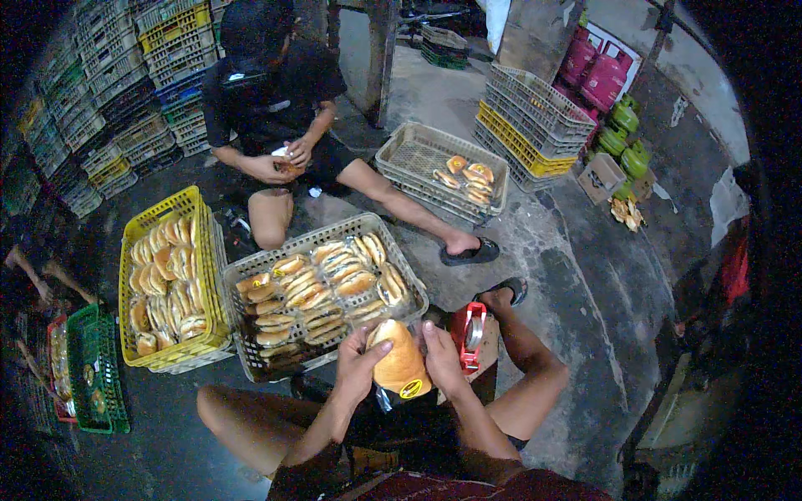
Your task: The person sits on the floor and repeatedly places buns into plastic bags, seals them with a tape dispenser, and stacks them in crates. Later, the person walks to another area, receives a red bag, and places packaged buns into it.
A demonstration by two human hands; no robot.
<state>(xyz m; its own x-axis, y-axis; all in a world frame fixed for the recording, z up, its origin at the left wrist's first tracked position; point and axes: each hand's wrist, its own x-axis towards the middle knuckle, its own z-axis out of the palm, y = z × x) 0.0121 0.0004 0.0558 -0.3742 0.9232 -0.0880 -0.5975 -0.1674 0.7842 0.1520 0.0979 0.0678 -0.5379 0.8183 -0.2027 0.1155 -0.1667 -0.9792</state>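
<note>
A golden bread bun (401, 360) in clear plastic wrapping, with a yellow sticker on it, is held up over my lap. My left hand (362, 364) grips its left side, thumb on the front. On the other side, my right hand (446, 360) has hold of the wrapping's edge; the fingertips are partly hidden. Just right of that hand, a red tape dispenser (470, 338) with a tape roll rests on a cardboard box (487, 366). In front of me, a grey plastic crate (418, 299) contains rows of wrapped filled buns (307, 288).
Yellow crate (207, 250) of buns at left; beyond it, green crate (113, 369). A seated person (276, 106) opposite holds a bun, one leg extended near a grey crate (391, 147) with several buns. Stacked crates (532, 119), gas cylinders (604, 78) and a crate wall (119, 75) stand behind.
</note>
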